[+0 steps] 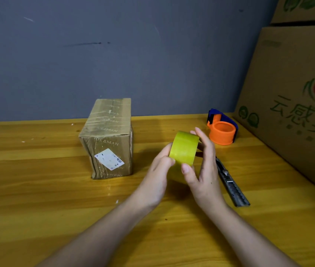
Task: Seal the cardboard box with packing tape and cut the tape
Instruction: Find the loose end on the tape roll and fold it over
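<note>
Wooden table [37, 189]: closed cardboard box [108, 139]; both hands [158, 170] grasping tape roll [184, 147].

On the small cardboard box [107, 139] I can read "IDEAMAN" printed repeatedly along the brown tape down its top and front. A white shipping label [109, 159] sits tilted on the front face, with a barcode at its corner; its print is too small for me to read. The large carton [291, 105] on the right shows green Chinese characters "云感" beside a fruit logo.
</note>
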Demonstrator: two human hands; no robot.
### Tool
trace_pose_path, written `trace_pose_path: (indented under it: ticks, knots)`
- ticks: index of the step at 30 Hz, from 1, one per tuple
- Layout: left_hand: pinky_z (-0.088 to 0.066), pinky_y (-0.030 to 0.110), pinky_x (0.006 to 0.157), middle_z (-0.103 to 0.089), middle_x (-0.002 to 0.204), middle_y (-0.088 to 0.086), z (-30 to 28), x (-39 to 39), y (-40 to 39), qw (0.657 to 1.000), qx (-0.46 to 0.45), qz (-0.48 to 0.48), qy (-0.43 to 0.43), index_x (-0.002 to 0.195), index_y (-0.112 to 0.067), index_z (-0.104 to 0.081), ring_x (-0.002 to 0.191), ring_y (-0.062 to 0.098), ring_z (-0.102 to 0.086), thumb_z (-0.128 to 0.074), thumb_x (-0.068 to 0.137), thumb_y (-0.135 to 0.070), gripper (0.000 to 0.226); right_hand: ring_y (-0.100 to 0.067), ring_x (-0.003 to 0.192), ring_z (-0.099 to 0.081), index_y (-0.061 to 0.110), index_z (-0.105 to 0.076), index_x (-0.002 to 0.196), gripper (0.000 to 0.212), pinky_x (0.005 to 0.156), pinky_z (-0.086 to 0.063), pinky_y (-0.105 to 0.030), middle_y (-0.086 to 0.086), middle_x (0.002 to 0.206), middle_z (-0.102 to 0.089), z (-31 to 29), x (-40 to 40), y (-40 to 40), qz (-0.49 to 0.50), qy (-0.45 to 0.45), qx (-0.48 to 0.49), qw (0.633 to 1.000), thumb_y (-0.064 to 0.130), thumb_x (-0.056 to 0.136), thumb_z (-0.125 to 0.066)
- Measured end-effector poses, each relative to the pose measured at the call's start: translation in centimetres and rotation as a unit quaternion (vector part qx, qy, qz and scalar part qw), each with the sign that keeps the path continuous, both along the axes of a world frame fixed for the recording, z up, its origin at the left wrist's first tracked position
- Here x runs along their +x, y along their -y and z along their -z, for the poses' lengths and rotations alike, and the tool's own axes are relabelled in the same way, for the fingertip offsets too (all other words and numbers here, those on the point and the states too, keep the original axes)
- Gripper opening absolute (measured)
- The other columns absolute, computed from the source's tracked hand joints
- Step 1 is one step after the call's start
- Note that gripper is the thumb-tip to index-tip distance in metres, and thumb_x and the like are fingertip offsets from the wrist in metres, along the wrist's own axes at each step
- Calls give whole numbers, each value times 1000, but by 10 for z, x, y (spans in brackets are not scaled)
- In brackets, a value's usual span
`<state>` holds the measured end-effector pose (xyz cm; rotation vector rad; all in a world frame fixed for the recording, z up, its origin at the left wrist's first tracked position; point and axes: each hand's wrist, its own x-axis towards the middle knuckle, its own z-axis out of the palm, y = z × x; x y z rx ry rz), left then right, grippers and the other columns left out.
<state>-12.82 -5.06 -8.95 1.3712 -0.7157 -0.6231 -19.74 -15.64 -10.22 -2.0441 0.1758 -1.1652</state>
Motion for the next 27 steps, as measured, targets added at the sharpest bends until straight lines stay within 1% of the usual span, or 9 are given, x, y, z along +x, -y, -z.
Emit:
trace_pose_path:
  ticks: [3,6,11,17,21,23,25,26,27]
  knots:
    - [-39,28,87,-63,112,-8,-5,-3,0,1000,-7,15,0,111,-37,-57,103,7,-55,-43,55,-48,60,-15,130,-42,19,-29,143,83,104,-39,-33,-4,138,-43,-1,-1,-1,-8,7,18,1000,73,80,-38]
    - [-40,22,80,-63,110,-7,-7,-3,-1,1000,-22,18,-8,113,-34,-57,99,5,-56,-45,59,-52,59,-12,130,-42,18,-30,143,83,105,-37,-28,-1,138,-43,0,0,-2,-8,7,27,1000,72,80,-39]
    - [-40,23,81,-63,113,-6,-5,-2,-1,1000,-9,10,-10,116,-32,-58,101,7,-56,-43,62,-53,59,-9,131,-40,22,-29,143,83,103,-35,-20,2,139,-42,0,0,-3,0,-3,25,1000,74,79,-37]
    - [-38,28,89,-61,124,2,-5,-2,-1,1000,-1,2,-5,123,-31,-55,107,10,-54,-40,64,-54,65,-12,130,-41,22,-29,143,83,103,-39,-29,-1,138,-42,0,0,-3,10,-2,18,1000,74,79,-36]
    - [-37,30,95,-54,135,10,-7,-7,-3,1000,15,-2,3,129,-28,-50,114,14,-49,-38,65,-57,70,-11,130,-41,23,-29,143,82,104,-38,-29,-1,138,-42,1,0,-2,10,-2,15,1000,75,79,-36]
    - [-38,23,87,-51,137,17,-20,-7,0,1000,17,7,18,131,-18,-49,112,17,-47,-42,72,-44,65,-10,130,-40,23,-28,143,82,103,-38,-26,0,139,-41,1,0,-3,9,-6,15,1000,75,79,-35]
    - [-37,19,76,-44,140,27,-32,-2,0,998,5,54,21,136,2,-39,117,24,-44,-45,74,-18,66,-7,130,-40,23,-29,143,83,102,-35,-18,1,139,-41,1,0,-3,7,-6,21,1000,75,79,-35]
    - [-40,22,80,-40,142,29,-35,-1,-1,997,6,78,16,138,6,-34,126,29,-42,-43,71,-13,70,-6,129,-39,22,-29,143,83,102,-33,-15,2,139,-41,1,0,-3,6,-6,22,1000,75,79,-35]
    - [-40,26,88,-41,142,27,-36,-1,2,997,-5,74,12,137,5,-35,130,30,-41,-44,75,-13,66,-5,129,-39,22,-29,143,83,101,-32,-13,2,138,-41,1,0,-3,6,-7,23,1000,75,79,-35]
